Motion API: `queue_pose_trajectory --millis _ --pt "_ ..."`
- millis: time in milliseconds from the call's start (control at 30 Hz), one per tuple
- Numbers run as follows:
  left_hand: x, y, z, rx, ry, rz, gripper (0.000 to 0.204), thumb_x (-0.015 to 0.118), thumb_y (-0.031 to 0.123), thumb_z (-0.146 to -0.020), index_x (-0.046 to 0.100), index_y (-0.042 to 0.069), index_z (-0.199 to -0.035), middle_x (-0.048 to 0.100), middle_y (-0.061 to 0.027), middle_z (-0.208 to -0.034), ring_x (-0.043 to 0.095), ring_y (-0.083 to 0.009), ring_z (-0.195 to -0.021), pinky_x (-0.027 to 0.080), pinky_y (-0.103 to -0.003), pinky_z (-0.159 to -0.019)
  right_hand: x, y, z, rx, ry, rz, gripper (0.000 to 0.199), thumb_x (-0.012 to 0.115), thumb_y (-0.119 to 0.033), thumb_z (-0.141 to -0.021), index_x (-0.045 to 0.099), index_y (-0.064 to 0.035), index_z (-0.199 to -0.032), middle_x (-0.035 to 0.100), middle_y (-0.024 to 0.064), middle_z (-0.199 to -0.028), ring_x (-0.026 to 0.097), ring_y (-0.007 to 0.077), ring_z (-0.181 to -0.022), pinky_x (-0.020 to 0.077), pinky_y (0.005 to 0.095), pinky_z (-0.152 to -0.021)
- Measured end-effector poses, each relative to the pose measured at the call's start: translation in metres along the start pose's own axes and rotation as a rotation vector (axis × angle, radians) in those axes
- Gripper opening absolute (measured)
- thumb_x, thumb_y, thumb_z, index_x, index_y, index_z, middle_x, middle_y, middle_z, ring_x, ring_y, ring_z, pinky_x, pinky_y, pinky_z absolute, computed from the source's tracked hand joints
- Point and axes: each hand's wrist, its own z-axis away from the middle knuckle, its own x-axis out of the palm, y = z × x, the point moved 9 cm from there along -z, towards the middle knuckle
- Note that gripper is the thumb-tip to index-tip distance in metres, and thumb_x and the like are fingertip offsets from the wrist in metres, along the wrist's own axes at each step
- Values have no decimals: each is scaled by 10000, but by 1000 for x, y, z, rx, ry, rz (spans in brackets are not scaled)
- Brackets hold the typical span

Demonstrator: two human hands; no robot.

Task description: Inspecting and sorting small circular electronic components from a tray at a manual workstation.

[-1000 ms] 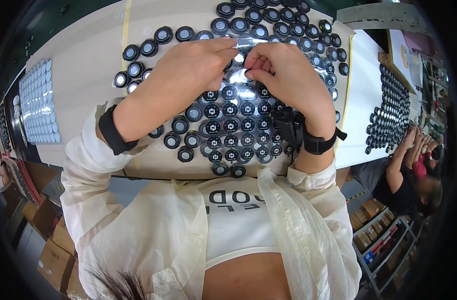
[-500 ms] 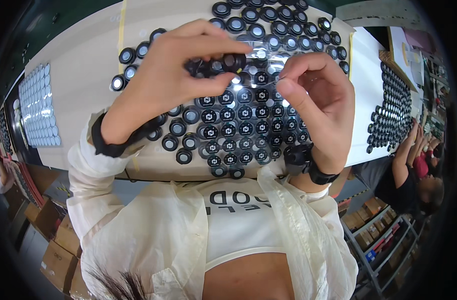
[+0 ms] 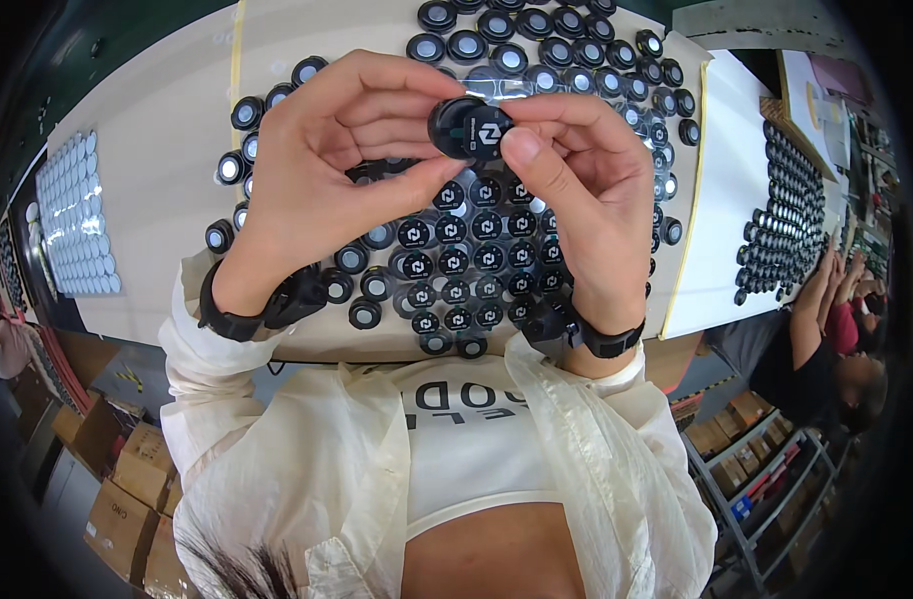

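My left hand (image 3: 321, 150) pinches a small round black part (image 3: 442, 128) between thumb and fingers, raised above the table. Against its face lies a round black sticker (image 3: 487, 136) with a white mark, and my right hand (image 3: 588, 165) grips that sticker's edge between thumb and forefinger. Whether the sticker is stuck flat or only touching, I cannot tell. Below both hands spreads a clear sheet of similar black stickers (image 3: 488, 258) in rows, partly hidden by my fingers and wrists.
Many round black parts with grey centres (image 3: 509, 58) stand at the far side and left of the sheet. A sheet of pale discs (image 3: 77, 215) lies at the left. More black parts (image 3: 791, 215) fill the right table, where another person's arms (image 3: 811, 299) reach in.
My right hand has moved left to meet the left hand, bringing the sticker to the part. The part has turned, and my left hand has shifted slightly toward me.
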Motion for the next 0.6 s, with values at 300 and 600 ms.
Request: queue_pose_trajectory --millis 300,600 --pt "3 3 4 34 50 -60 465 755 -125 -767 567 -79 -1189 680 -174 -1133 687 -199 -1035 579 -300 -903 2 -2 1 -26 39 46 199 728 13 -870 692 42 -1064 725 107 -930 670 91 -829 516 188 -729" --pt "6 4 4 68 59 -66 449 728 -150 -772 555 -95 -1183 670 -192 -1133 685 -220 -1044 579 -315 -917 -3 2 3 -55 84 59 192 738 -18 -874 699 24 -1057 728 86 -909 655 56 -784 489 156 -668"
